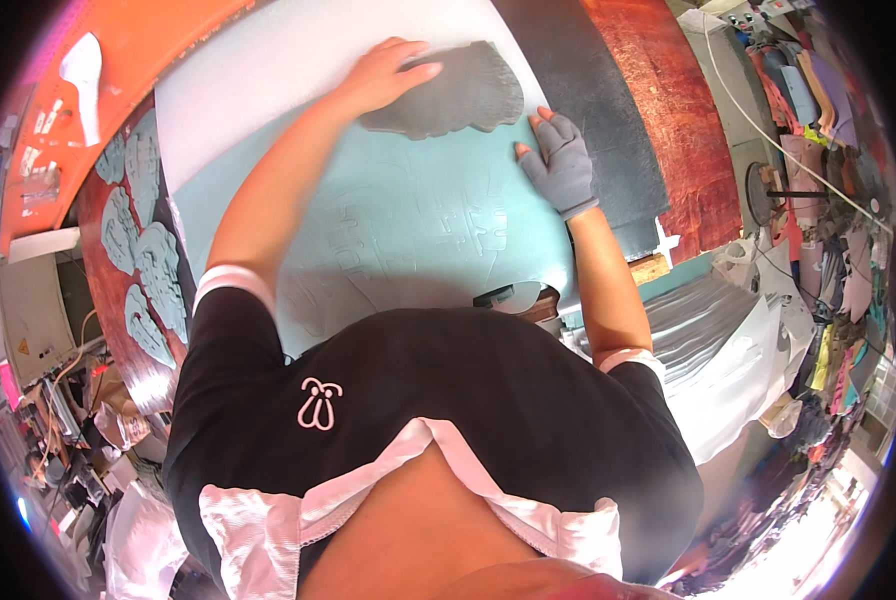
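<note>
A pale teal sheet (418,220) with raised outlines pressed into it lies in front of my body. On its far part rests a dark grey flat piece (458,92) with wavy, layered-looking edges. My left hand (388,78) is bare and reaches over the left end of the grey piece, fingers stretched and thumb apart. A grey fingerless glove covers my right hand (560,165), which lies by the sheet's right edge, apart from the grey piece. Its thumb stands away from the fingers, and nothing shows in its grasp.
Beyond the sheet is a white surface (268,60). A black board (598,100) and a reddish-brown board (683,130) lie to the right. At left, several teal cut pieces (158,260) rest on another reddish board; a white spoon-shaped object (84,85) lies on an orange surface (158,40).
</note>
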